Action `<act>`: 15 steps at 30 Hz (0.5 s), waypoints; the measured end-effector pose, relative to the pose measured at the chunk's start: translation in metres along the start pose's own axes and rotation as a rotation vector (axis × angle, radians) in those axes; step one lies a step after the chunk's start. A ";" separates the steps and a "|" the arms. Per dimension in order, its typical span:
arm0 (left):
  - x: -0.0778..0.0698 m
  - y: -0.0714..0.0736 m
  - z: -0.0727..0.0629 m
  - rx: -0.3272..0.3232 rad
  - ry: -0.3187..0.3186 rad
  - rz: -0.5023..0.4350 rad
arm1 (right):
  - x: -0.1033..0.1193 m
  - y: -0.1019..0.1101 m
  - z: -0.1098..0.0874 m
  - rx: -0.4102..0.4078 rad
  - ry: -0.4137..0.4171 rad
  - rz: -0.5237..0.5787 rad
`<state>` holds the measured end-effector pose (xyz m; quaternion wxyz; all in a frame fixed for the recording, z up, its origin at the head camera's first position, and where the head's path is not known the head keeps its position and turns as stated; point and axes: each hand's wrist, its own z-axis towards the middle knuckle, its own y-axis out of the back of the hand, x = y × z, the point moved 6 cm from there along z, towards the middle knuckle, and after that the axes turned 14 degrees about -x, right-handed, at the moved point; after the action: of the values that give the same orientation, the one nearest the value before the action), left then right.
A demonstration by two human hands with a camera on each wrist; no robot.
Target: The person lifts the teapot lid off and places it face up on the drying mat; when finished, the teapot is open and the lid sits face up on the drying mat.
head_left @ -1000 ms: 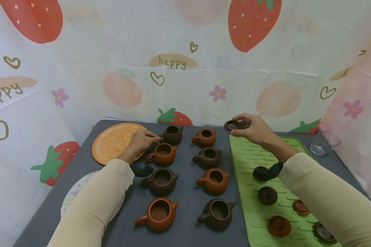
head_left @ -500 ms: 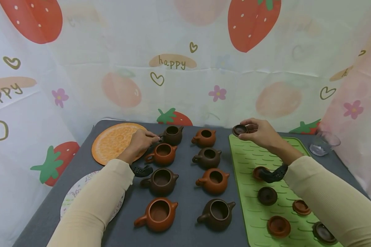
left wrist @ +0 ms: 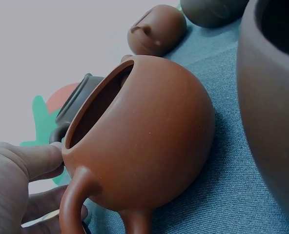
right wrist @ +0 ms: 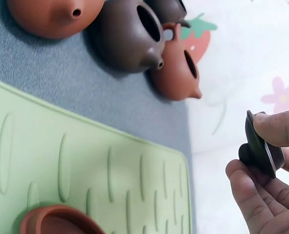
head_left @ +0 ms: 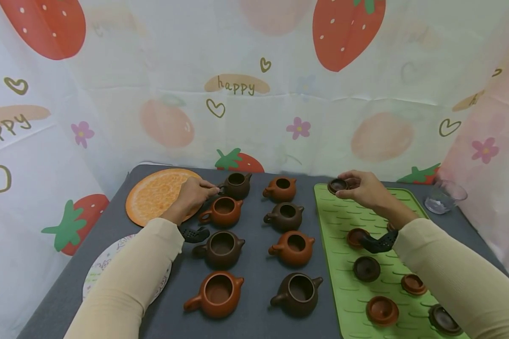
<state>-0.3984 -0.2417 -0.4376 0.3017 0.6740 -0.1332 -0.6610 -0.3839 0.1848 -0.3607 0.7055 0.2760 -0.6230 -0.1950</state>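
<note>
My left hand (head_left: 193, 195) pinches the handle of a dark brown teapot (head_left: 237, 186) standing in the far left of the rows. In the left wrist view an orange-brown teapot (left wrist: 149, 131) partly blocks the dark teapot (left wrist: 78, 100); thumb and fingers are at its handle side. Over the far left corner of the green mat (head_left: 328, 209), my right hand (head_left: 365, 190) holds a dark brown teapot lid (head_left: 337, 186) by its edge, hollow side facing up. The right wrist view shows the lid (right wrist: 259, 144) between thumb and fingers, its knob pointing away from the palm.
Several lidless teapots, brown (head_left: 285, 216) and orange-brown (head_left: 295, 247), stand in two rows on the grey cloth. More lids (head_left: 366, 269) lie on the green mat. An orange round mat (head_left: 152, 197) and patterned plate (head_left: 106, 261) are left; a glass (head_left: 443, 197) stands right.
My right hand has moved right and slightly nearer with the lid, from the mat's far edge to over its corner. The left hand keeps its hold on the teapot handle.
</note>
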 end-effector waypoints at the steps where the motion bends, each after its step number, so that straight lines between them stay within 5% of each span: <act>1: 0.000 0.000 0.000 0.001 0.000 -0.001 | -0.002 0.000 0.000 0.001 -0.003 -0.003; 15: 0.000 0.000 0.002 0.007 0.006 -0.003 | -0.035 0.000 -0.003 0.077 -0.087 -0.035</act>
<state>-0.4000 -0.2418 -0.4378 0.2989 0.6771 -0.1335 -0.6591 -0.3863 0.2071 -0.3874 0.6631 0.3051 -0.6551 -0.1950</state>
